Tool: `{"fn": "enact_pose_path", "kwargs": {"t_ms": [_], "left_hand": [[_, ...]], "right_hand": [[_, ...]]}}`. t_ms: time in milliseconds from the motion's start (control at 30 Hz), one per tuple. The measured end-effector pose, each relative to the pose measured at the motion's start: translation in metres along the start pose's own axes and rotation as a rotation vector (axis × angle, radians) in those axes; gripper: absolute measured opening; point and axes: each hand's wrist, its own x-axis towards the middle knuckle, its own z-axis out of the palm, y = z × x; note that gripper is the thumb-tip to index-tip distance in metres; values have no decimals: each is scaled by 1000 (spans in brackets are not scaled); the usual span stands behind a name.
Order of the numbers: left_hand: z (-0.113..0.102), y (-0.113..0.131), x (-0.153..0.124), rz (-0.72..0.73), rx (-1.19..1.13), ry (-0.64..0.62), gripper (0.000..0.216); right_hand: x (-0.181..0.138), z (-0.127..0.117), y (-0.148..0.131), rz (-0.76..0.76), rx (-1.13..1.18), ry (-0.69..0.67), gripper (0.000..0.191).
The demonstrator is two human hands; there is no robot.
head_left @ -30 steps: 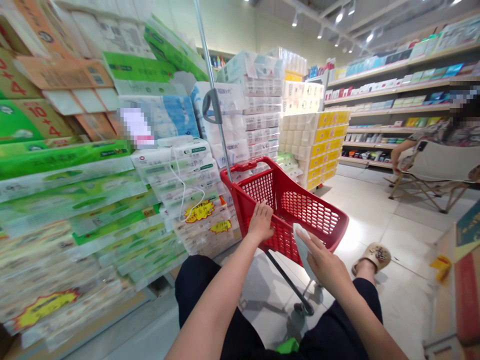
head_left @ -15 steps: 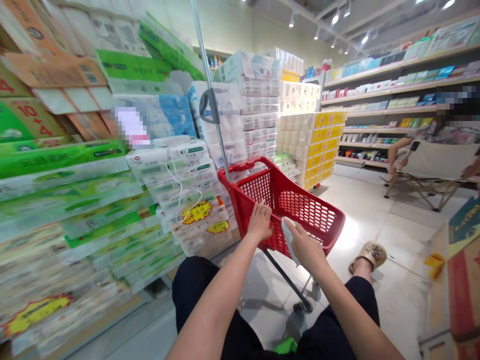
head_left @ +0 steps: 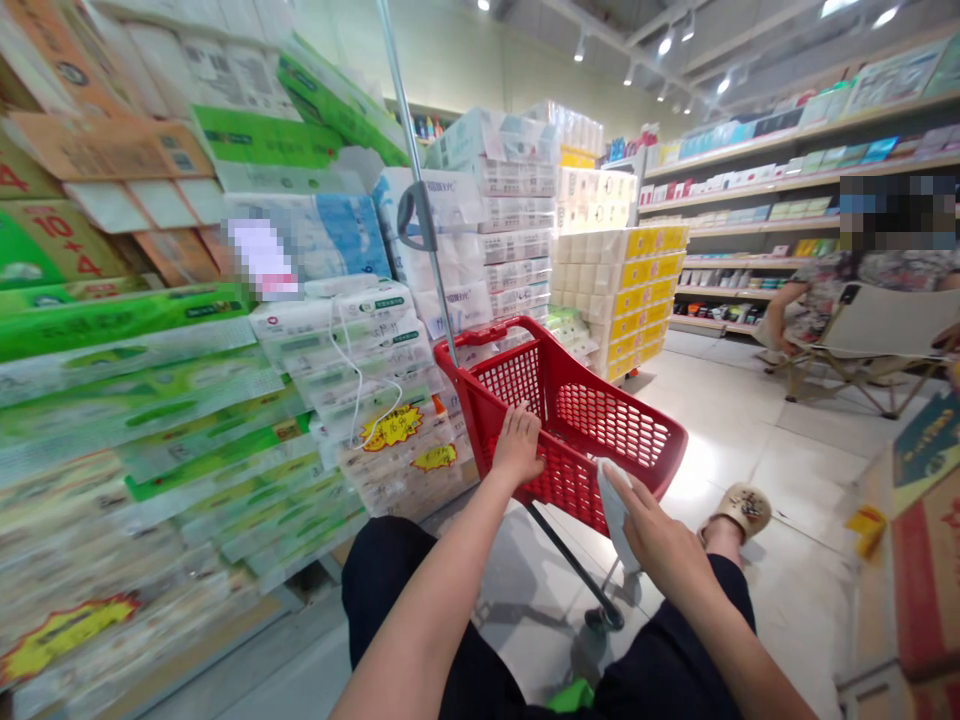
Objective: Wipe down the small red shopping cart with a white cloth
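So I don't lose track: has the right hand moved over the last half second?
Yes: against the red basket, the right hand with its white cloth shifted right and down in view, away from the left hand.

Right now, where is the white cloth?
In the head view, the white cloth is right of centre, held in the right hand, by the near side of the red basket.

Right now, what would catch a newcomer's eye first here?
Likely the red cart in the middle, with the left hand on its near side, while the right hand holds a white cloth beside it. Tall wrapped packs crowd the picture's left, and yellow-sided packs stand beyond the cart.
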Motion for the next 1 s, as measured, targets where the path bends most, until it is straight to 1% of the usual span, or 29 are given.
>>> {"fn": "enact_pose_path", "kwargs": {"t_ms": [100, 233, 333, 400, 467, 633, 733, 767, 900, 1000], "left_hand": [[2, 1, 1, -5, -3, 8, 65], [3, 0, 2, 1, 0, -3, 66], [2, -2, 2, 8, 5, -14, 68], [0, -3, 1, 17, 3, -16, 69], [-1, -5, 1, 21, 0, -20, 70], [-8, -4, 0, 7, 5, -44, 70], [-11, 7, -2, -20, 2, -27, 66], [-11, 13, -3, -8, -5, -23, 63], [-6, 39, -7, 130, -66, -56, 56], [-3, 46, -7, 126, -86, -74, 56]], "right_hand": [[16, 3, -11, -17, 4, 20, 75], [43, 11, -34, -83, -28, 34, 75], [51, 18, -43, -115, -60, 52, 77], [46, 18, -41, -123, -60, 51, 79], [35, 14, -34, -115, -53, 33, 79], [2, -6, -8, -1, -63, -41, 72], [-2, -9, -5, 22, -83, -56, 69], [1, -8, -7, 20, -91, -50, 70], [19, 2, -24, -28, -76, -8, 74], [23, 4, -31, -56, -50, -5, 76]]}}
